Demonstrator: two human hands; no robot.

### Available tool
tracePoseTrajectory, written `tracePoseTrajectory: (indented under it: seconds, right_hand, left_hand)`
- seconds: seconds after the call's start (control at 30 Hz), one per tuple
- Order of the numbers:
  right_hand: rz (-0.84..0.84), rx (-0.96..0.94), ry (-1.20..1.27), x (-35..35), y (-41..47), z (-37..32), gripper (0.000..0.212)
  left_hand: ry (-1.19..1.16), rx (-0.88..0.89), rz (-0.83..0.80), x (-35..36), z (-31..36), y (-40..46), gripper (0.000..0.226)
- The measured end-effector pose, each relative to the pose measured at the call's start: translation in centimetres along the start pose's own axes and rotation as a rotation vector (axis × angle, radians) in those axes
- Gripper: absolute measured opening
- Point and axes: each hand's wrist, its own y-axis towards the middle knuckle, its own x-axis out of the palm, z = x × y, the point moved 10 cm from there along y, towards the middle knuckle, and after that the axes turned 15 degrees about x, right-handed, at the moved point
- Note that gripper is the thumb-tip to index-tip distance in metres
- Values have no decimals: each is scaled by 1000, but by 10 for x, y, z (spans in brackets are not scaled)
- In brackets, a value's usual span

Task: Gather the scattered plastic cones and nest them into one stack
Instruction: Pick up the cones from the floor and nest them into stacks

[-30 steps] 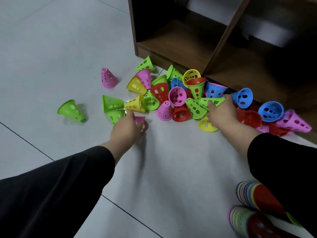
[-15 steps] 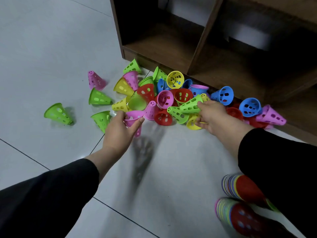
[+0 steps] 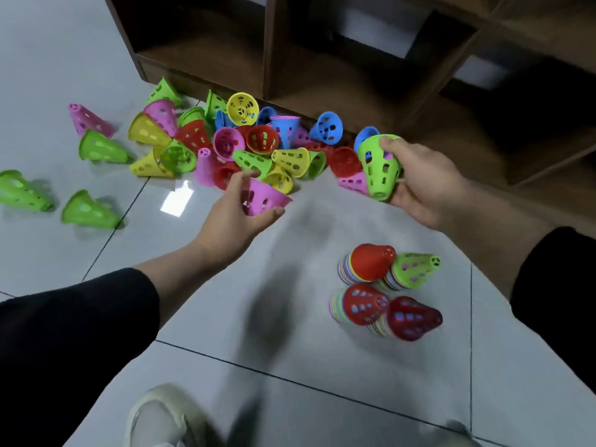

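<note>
A pile of perforated plastic cones (image 3: 245, 146) in green, yellow, red, pink and blue lies on the tiled floor against a wooden shelf unit. My left hand (image 3: 235, 211) holds a pink cone (image 3: 263, 198) lifted just off the near edge of the pile. My right hand (image 3: 419, 182) grips a green cone (image 3: 379, 166), wide end up, at the pile's right end. Several nested stacks (image 3: 383, 291) lie on their sides on the floor below my right hand, topped with red and green cones.
The dark wooden shelf unit (image 3: 290, 75) stands behind the pile with open lower compartments. Loose green cones (image 3: 87, 211) and a pink cone (image 3: 87, 119) lie apart at the left. My shoe (image 3: 161, 414) shows at the bottom edge. Grey floor tiles (image 3: 290, 366) run between pile and shoe.
Both hands have lifted off the pile, each with a cone: the left with pink, the right with green. The view has tilted down, showing the nested stacks and my shoe.
</note>
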Motion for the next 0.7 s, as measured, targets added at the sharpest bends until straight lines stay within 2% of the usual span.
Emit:
tracePoseTrajectory:
  seconds: [0.07, 0.13, 0.17, 0.23, 0.3, 0.37, 0.57, 0.7]
  right_hand:
    - [128, -80, -362, -36, -26, 7, 20]
    - [258, -141, -820, -60, -55, 17, 33]
    - [265, -155, -1019, -65, -68, 28, 37]
    - [228, -124, -1251, -72, -85, 53, 43]
    - [179, -77, -1388, -78, -91, 79, 45]
    - [140, -52, -1474, -78, -92, 99, 46]
    - [151, -74, -1460, -80, -94, 85, 58]
    - [116, 29, -1727, -85, -100, 99, 60]
  left_hand:
    - [89, 92, -191, 37, 25, -11, 77]
    - [203, 257, -372, 72, 57, -24, 82]
    - [252, 345, -456, 89, 69, -32, 80]
    - [345, 459, -604, 119, 82, -47, 71]
    - [405, 524, -712, 143, 92, -57, 64]
    - [421, 577, -754, 160, 105, -64, 58]
    - [521, 614, -806, 193, 113, -62, 42]
    - [590, 635, -808, 206, 109, -62, 39]
